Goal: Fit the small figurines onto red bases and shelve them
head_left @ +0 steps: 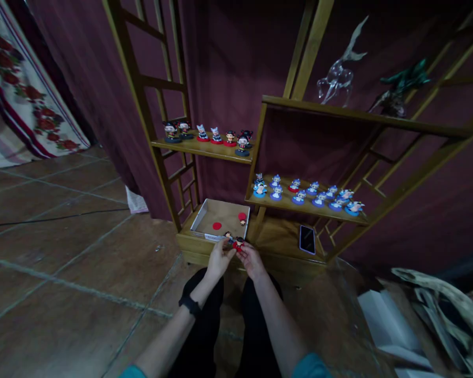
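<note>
- A dim room with a dark maroon curtain (228, 68) across the background and a brown tiled floor (74, 273) filling the lower left of the frame.
- A wooden shelf unit (132, 73) stands at centre; small figurines (300, 197), mostly purple and blue, line its middle-right shelf, with another group on the shelf at upper centre-left.
- At lower centre, just in front of an open cardboard box (209, 235), is a red figurine (239, 243). It is tiny, with dark hair and a bright red lower part; its finer details are too small to make out.
- The right hand (253, 261) grips the red figurine between thumb and fingers, from its right side.
- The left hand (219, 259), below a black wristband (189, 305), is curved with its thumb tip at the figurine's left edge; whether it is gripping too, I cannot tell.
- A second dark-haired figurine (228, 235) shows just beyond the left fingertips, by the box's near edge.
- Inside the box lie red discs (217, 226) and another small figurine (243, 222).
- Right of centre, a phone (307, 239) lies on the lowest shelf.
</note>
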A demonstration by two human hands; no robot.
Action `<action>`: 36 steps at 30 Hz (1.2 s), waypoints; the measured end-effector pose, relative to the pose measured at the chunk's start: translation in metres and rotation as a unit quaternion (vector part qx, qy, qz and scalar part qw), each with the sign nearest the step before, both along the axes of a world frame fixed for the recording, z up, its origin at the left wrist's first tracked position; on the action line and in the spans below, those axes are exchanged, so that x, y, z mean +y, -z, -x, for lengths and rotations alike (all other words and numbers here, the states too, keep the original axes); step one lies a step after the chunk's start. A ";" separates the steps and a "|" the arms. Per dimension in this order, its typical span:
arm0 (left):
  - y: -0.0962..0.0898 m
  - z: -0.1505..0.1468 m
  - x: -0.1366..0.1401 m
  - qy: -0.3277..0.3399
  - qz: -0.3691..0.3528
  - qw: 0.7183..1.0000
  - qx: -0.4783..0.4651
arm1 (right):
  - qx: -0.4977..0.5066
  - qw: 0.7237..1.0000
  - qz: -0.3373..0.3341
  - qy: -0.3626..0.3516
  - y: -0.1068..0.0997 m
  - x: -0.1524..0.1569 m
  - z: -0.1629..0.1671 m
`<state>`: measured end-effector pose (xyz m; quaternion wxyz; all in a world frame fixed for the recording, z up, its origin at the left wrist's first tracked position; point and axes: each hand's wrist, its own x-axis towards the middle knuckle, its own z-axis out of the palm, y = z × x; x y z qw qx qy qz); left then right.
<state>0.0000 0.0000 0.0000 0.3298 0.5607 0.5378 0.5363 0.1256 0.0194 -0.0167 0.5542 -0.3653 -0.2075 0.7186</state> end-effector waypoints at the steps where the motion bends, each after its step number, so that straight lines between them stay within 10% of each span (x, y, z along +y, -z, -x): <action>1: 0.005 -0.002 0.006 0.015 0.007 1.000 -0.005 | 0.001 1.000 0.000 0.000 0.000 0.000 0.000; 26: 0.024 0.002 0.022 0.055 0.084 0.980 -0.173 | -0.029 0.997 -0.028 -0.064 0.000 0.000 0.005; 36: 0.013 0.000 0.011 0.066 0.077 0.993 -0.059 | -0.067 0.996 -0.042 -0.048 -0.002 -0.006 0.004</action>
